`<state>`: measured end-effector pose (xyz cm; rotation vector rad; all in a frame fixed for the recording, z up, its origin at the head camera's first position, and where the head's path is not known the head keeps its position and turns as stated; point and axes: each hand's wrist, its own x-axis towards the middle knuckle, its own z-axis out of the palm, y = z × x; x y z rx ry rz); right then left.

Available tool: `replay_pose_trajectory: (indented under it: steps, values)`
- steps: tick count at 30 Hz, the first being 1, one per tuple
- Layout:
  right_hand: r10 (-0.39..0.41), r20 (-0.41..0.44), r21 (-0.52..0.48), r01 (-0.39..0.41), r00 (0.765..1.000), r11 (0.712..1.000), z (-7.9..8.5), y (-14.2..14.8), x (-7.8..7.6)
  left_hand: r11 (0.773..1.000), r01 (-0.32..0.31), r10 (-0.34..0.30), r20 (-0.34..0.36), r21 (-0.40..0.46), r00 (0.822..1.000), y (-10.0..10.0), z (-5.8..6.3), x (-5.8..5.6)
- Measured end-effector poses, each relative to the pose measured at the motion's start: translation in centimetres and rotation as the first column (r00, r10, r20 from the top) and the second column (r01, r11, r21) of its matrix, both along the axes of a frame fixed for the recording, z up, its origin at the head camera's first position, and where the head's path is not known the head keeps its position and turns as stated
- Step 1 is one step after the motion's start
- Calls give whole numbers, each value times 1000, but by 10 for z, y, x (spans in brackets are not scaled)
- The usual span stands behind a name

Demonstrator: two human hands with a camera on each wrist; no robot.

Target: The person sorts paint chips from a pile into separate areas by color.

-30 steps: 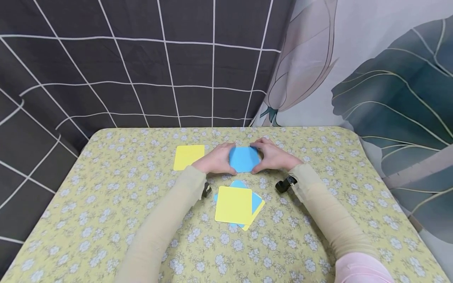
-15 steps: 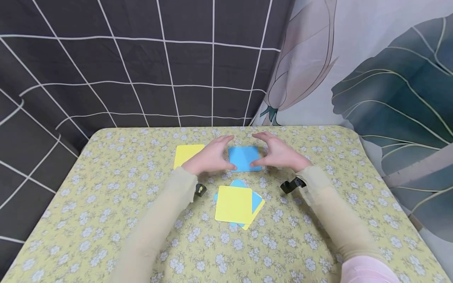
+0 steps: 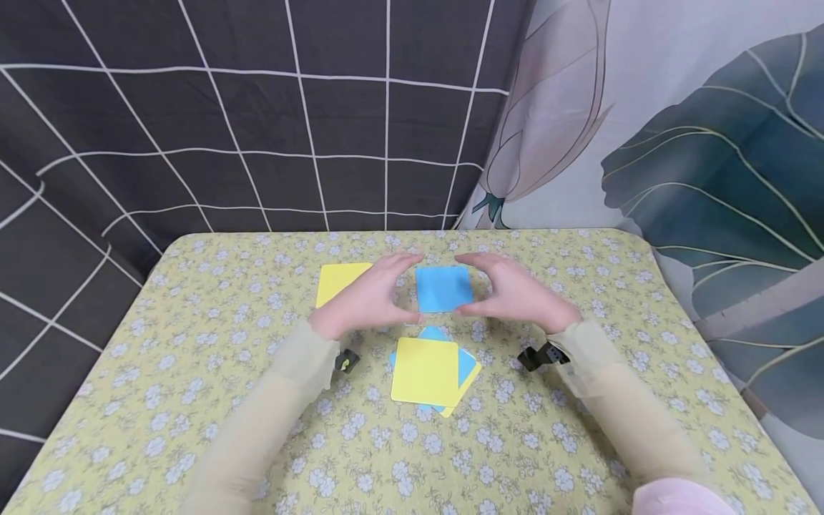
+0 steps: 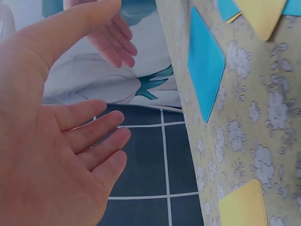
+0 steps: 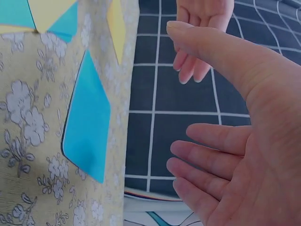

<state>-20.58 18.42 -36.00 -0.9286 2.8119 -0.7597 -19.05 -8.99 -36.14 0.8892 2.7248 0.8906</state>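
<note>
A square blue card lies flat near the far middle of the table. My left hand is to its left and my right hand to its right, both raised above the cloth with thumbs apart from the fingers. Neither palm holds anything; in the right wrist view the blue card lies apart from the fingers. Behind the left hand, a yellow card is partly covered. Nearer the front, a yellow card tops a fanned pile of blue and yellow cards.
A yellow flowered cloth covers the table. Behind it hangs a dark curtain with white grid lines, and a leaf-printed curtain hangs at the right. Black wrist straps show at both cuffs.
Both hands have let go of the blue card, lifted and drawn apart to either side. The blue card stays flat at the same spot, and the pile has not moved.
</note>
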Motion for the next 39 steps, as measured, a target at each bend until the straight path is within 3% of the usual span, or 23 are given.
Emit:
replay_pose_trajectory:
  steps: [7, 13, 25, 39]
  values:
    - [27, -9, 12, -27, 1000, 1000, 1, -1, 17, 998, 37, -36, 19, -54, 999, -3, -5, 19]
    - [51, -2, 21, -51, 999, 998, -3, -2, 30, 991, 72, -70, 22, -113, 997, -5, -15, 34]
    - [106, 42, 62, -108, 994, 992, -15, -8, 55, 979, 168, -161, 62, -119, 985, -9, -37, 64]
    - [122, 67, 103, -128, 990, 986, -32, -16, 78, 969, 191, -182, 70, -157, 981, -11, -45, 73]
